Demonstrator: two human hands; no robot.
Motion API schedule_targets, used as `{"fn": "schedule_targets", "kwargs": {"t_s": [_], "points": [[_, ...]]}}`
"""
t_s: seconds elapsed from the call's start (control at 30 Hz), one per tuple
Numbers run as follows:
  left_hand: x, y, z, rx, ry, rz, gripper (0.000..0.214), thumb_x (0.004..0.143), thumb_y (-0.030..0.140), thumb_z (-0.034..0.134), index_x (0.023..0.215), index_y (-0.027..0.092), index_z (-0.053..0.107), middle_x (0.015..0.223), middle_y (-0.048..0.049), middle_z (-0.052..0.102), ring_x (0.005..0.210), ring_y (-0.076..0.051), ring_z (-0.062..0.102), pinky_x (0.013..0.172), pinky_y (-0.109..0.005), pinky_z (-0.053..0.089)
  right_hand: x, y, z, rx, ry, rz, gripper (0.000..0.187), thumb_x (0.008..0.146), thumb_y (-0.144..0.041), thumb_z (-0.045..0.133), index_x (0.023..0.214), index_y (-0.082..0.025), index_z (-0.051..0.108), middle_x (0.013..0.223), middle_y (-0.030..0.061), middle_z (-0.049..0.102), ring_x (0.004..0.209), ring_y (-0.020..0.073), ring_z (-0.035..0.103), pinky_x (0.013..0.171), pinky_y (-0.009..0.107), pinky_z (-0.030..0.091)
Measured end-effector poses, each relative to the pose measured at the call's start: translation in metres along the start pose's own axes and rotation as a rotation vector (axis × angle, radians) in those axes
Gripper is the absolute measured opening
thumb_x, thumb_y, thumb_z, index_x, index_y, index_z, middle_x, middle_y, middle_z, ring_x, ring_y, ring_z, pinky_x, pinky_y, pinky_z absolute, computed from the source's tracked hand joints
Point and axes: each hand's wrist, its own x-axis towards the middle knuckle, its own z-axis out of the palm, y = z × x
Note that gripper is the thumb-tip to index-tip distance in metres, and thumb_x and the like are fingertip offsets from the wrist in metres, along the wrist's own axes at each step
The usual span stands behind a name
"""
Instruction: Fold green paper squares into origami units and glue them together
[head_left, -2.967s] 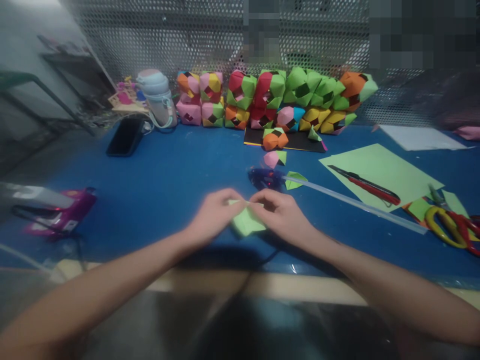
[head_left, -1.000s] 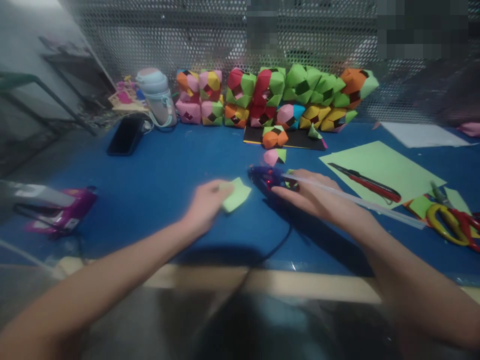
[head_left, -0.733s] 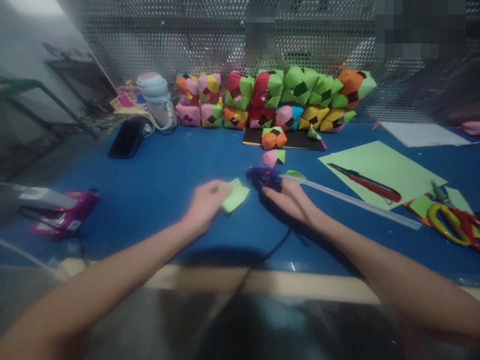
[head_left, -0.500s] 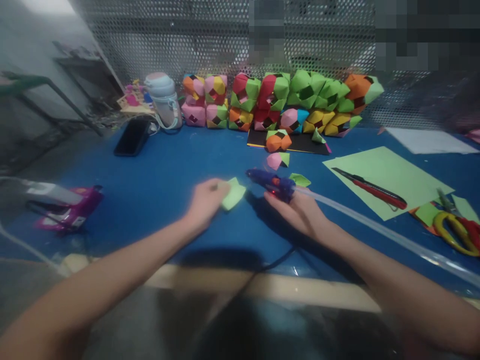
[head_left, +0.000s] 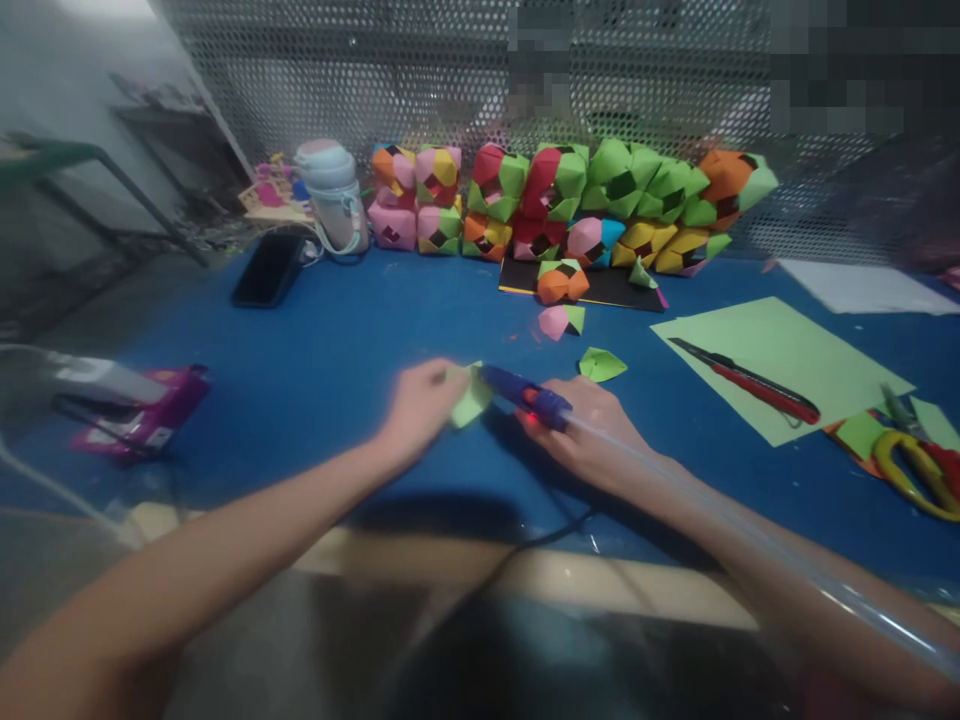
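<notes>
My left hand [head_left: 421, 404] is closed on a small folded piece of light green paper [head_left: 469, 398], held just above the blue table [head_left: 352, 340]. My right hand [head_left: 592, 430] grips a blue glue gun [head_left: 525, 396] with a red light on its body. The gun's nozzle points left and touches the folded paper. A long clear glue stick [head_left: 750, 530] trails from the back of the gun over my right forearm. Its black cord [head_left: 540, 545] runs off the table's front edge.
Rows of coloured folded paper cubes [head_left: 570, 200] line the mesh wall. Loose folded pieces [head_left: 600, 364] lie near a large green sheet [head_left: 780, 360] with a red utility knife [head_left: 750, 368]. Scissors [head_left: 919, 462] lie at right, a purple glue gun [head_left: 135, 420] at left, a phone [head_left: 268, 270] and bottle [head_left: 334, 195] behind.
My right hand let go of the paper, reached to the glue gun on the table, picked it up and brought its nozzle to the paper in my left hand.
</notes>
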Motion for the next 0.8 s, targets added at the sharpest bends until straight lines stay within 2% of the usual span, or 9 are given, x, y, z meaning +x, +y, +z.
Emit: {"fn": "schedule_targets", "kwargs": {"t_s": [0.13, 0.33, 0.8], "points": [[-0.0005, 0.0016, 0.0001, 0.007, 0.015, -0.007, 0.013, 0.070, 0.027, 0.059, 0.070, 0.014, 0.064, 0.062, 0.0000, 0.060, 0.055, -0.011, 0.051, 0.050, -0.022, 0.037, 0.0001, -0.0004, -0.0014, -0.006, -0.069, 0.048, 0.027, 0.088, -0.033, 0.041, 0.069, -0.018, 0.054, 0.063, 0.0038, 0.060, 0.054, 0.0135, 0.049, 0.058, 0.027, 0.031], [-0.0011, 0.0019, -0.0001, -0.002, 0.011, 0.010, 0.014, 0.070, 0.028, 0.060, 0.070, 0.014, 0.065, 0.062, -0.0002, 0.061, 0.056, -0.011, 0.052, 0.051, -0.022, 0.037, 0.0016, -0.0020, -0.0046, -0.005, -0.099, 0.074, 0.028, 0.088, -0.033, 0.040, 0.070, -0.018, 0.055, 0.065, 0.0045, 0.060, 0.055, 0.0134, 0.049, 0.059, 0.027, 0.031], [-0.0014, 0.0020, 0.0005, -0.018, -0.004, 0.003, 0.013, 0.070, 0.027, 0.060, 0.069, 0.014, 0.064, 0.060, 0.0007, 0.059, 0.054, -0.011, 0.051, 0.051, -0.022, 0.036, 0.0005, -0.0015, -0.0051, -0.014, -0.076, 0.045, 0.027, 0.087, -0.033, 0.041, 0.071, -0.017, 0.055, 0.063, 0.0042, 0.059, 0.054, 0.0136, 0.047, 0.057, 0.027, 0.030]]}}
